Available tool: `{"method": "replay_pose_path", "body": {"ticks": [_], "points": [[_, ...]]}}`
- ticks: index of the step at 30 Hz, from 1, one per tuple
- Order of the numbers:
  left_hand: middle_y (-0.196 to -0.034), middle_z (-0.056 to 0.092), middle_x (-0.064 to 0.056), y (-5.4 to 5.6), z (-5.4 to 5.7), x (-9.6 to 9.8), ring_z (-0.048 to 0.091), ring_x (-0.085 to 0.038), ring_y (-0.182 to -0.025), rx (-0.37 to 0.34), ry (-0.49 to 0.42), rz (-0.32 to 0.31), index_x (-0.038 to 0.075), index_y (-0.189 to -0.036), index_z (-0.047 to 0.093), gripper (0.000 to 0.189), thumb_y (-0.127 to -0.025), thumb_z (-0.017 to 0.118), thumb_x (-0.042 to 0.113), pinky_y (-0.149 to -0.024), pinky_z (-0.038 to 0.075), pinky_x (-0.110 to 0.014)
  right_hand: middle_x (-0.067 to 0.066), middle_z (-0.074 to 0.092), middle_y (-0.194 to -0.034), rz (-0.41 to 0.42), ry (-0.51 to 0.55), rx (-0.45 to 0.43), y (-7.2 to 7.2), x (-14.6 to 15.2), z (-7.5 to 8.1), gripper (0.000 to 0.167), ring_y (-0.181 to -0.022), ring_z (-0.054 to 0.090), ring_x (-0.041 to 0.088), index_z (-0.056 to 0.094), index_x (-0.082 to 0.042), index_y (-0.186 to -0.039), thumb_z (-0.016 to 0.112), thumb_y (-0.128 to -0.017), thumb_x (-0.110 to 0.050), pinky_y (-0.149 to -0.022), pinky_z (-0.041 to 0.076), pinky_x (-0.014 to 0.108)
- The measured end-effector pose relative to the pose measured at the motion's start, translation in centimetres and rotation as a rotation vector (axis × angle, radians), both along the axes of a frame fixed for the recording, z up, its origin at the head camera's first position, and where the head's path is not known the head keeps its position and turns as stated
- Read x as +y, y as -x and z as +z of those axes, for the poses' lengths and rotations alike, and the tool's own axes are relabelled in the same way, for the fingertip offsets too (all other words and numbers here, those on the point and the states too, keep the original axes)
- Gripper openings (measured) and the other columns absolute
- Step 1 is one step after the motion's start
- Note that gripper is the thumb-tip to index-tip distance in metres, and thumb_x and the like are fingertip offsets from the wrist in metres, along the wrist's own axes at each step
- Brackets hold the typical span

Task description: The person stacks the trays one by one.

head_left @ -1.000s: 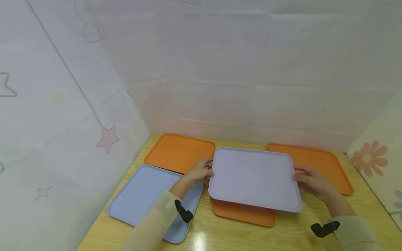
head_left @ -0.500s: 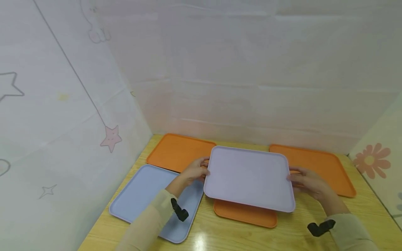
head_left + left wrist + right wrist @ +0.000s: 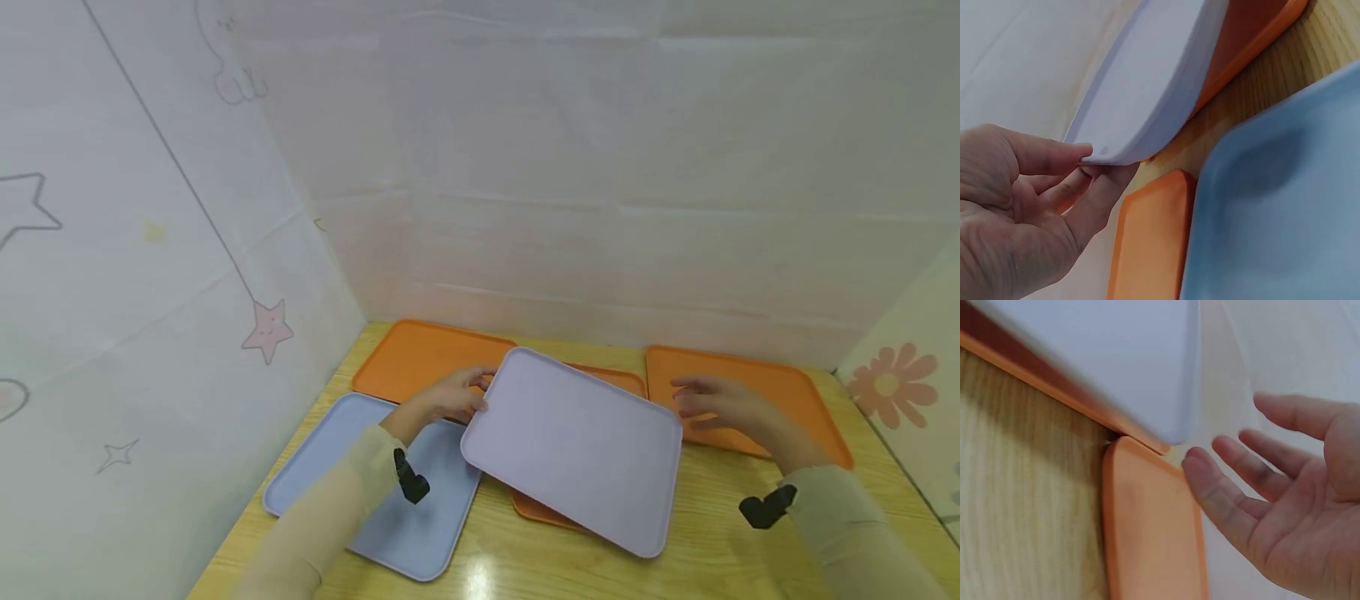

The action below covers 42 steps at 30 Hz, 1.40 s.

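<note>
A pale lilac tray point(image 3: 573, 450) is held up, tilted, above the table. My left hand point(image 3: 452, 395) pinches its left edge; in the left wrist view the thumb point(image 3: 1054, 156) lies on top of the rim and fingers are underneath. My right hand point(image 3: 723, 407) is apart from the tray, just off its right end, fingers spread and holding nothing. In the right wrist view a gap shows between the fingertips point(image 3: 1200, 462) and the lilac tray point(image 3: 1147, 356). Beneath the lilac tray lies an orange tray point(image 3: 618, 379), mostly covered.
A blue tray point(image 3: 420, 508) lies at the left under my left forearm. Behind it is another orange tray point(image 3: 420, 354). A third orange tray point(image 3: 787, 408) lies at the back right, partly behind my right hand. Patterned sheets point(image 3: 525, 167) hang behind the wooden table point(image 3: 570, 575).
My right hand has let go of the lilac tray. The tray has turned in my left hand, its right end swinging down toward me, and more of the orange tray behind it shows.
</note>
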<state>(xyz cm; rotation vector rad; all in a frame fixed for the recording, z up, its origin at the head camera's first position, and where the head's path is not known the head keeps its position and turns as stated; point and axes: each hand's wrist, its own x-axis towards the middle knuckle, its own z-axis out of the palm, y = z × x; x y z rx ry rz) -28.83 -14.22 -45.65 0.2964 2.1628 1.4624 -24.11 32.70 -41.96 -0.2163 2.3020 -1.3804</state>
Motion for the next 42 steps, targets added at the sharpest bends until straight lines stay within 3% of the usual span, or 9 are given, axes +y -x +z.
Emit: {"method": "replay_pose_path", "body": {"ticks": [4,10,16,24,28,32,36,39,42], "points": [[-0.131,0.056,-0.014,0.4,0.6,0.1,0.065,-0.028,-0.097,-0.015,0.032,-0.055,0.011,-0.153,0.042,0.070,-0.089,0.065,-0.004,-0.080,0.060,-0.046,0.029,0.044,-0.149,0.080,-0.046,-0.027,0.7,-1.6,0.5,0.072,-0.131,0.052,0.043,0.036,0.004,-0.153,0.068,-0.098,-0.030,-0.102,0.051,0.051],[-0.137,0.053,-0.014,1.0,1.0,0.3,0.066,-0.027,-0.095,-0.048,0.063,-0.087,0.014,-0.154,0.042,0.068,-0.092,0.063,-0.005,-0.078,0.060,-0.042,0.022,0.048,-0.149,0.182,-0.118,-0.054,1.3,-4.0,0.5,0.057,-0.135,0.048,0.038,0.049,-0.006,-0.148,0.065,-0.100,-0.031,-0.103,0.049,0.051],[-0.146,0.048,-0.015,1.9,1.4,0.5,0.065,-0.029,-0.101,-0.062,0.069,-0.120,0.018,-0.155,0.041,0.069,-0.093,0.063,-0.003,-0.081,0.059,-0.043,0.017,0.051,-0.147,0.162,-0.162,-0.083,1.5,-5.0,0.1,0.049,-0.131,0.050,0.033,0.058,-0.013,-0.142,0.067,-0.098,-0.032,-0.100,0.051,0.049],[-0.146,0.049,-0.014,2.6,1.9,0.7,0.066,-0.027,-0.099,-0.071,0.079,-0.138,0.019,-0.154,0.044,0.068,-0.093,0.066,-0.002,-0.080,0.060,-0.042,0.018,0.053,-0.142,0.137,-0.105,-0.143,1.5,-5.6,-0.4,0.051,-0.113,0.061,0.028,0.058,-0.010,-0.141,0.072,-0.094,-0.023,-0.092,0.055,0.045],[-0.142,0.053,-0.014,2.7,2.1,0.8,0.066,-0.026,-0.097,-0.067,0.074,-0.159,0.018,-0.154,0.043,0.066,-0.094,0.066,0.001,-0.079,0.060,-0.041,0.019,0.057,-0.135,0.167,-0.096,-0.147,1.3,-5.6,-0.7,0.053,-0.103,0.065,0.028,0.056,-0.007,-0.142,0.072,-0.093,-0.018,-0.084,0.057,0.043],[-0.139,0.056,-0.012,2.9,2.5,1.2,0.066,-0.026,-0.102,-0.069,0.072,-0.128,0.017,-0.150,0.048,0.060,-0.095,0.066,0.003,-0.080,0.059,-0.040,0.017,0.062,-0.124,0.191,-0.057,-0.151,1.1,-5.5,-0.9,0.057,-0.096,0.066,0.028,0.052,-0.002,-0.145,0.071,-0.093,-0.014,-0.079,0.058,0.041],[-0.141,0.056,-0.013,3.8,2.9,1.5,0.063,-0.026,-0.113,-0.027,0.065,-0.067,0.014,-0.147,0.052,0.052,-0.097,0.065,0.009,-0.085,0.057,-0.040,0.014,0.062,-0.115,0.178,0.015,-0.145,0.9,-5.1,-1.6,0.061,-0.095,0.064,0.027,0.047,0.003,-0.148,0.070,-0.093,-0.011,-0.081,0.059,0.039],[-0.144,0.055,-0.014,4.2,3.4,1.2,0.061,-0.029,-0.119,0.049,0.060,-0.005,0.011,-0.146,0.053,0.050,-0.099,0.065,0.018,-0.094,0.054,-0.044,0.014,0.060,-0.115,0.143,0.071,-0.145,0.7,-4.5,-2.4,0.066,-0.097,0.062,0.025,0.041,0.007,-0.150,0.071,-0.093,-0.011,-0.082,0.058,0.036],[-0.144,0.054,-0.016,3.9,3.7,0.5,0.058,-0.033,-0.123,0.146,0.035,0.109,0.008,-0.144,0.053,0.052,-0.098,0.066,0.026,-0.101,0.050,-0.049,0.016,0.058,-0.122,0.095,0.108,-0.147,0.3,-3.8,-3.1,0.072,-0.100,0.061,0.023,0.035,0.009,-0.152,0.071,-0.094,-0.012,-0.083,0.057,0.035]]}}
